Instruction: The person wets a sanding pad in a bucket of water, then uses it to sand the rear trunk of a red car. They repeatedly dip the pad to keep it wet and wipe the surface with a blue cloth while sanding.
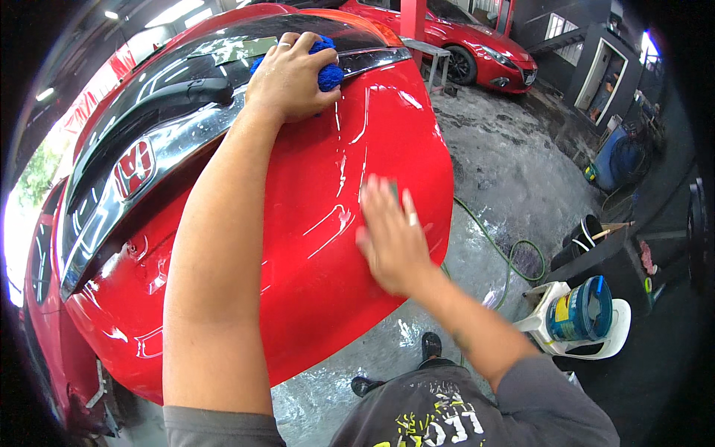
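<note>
My left hand (290, 78) is closed round a blue, shaggy wash sponge (330, 77), at the upper edge of the red car tailgate (313, 261). Water streaks run down the wet paint below it. Lower and to the right, my right hand (391, 235) presses against the tailgate, slightly blurred. A small dark green edge (393, 189) peeks out between its fingers and thumb; most of that piece is hidden under the hand. A grey-green sheet (232, 51) lies on the rear window, left of the sponge.
Across the tailgate run a chrome strip with a badge (134, 170) and a black rear wiper (171, 97). A blue bucket (579, 311) stands on a white plastic stool (620, 328) at right. A green hose (510, 261) crosses the wet floor. Another red car (477, 45) is parked behind.
</note>
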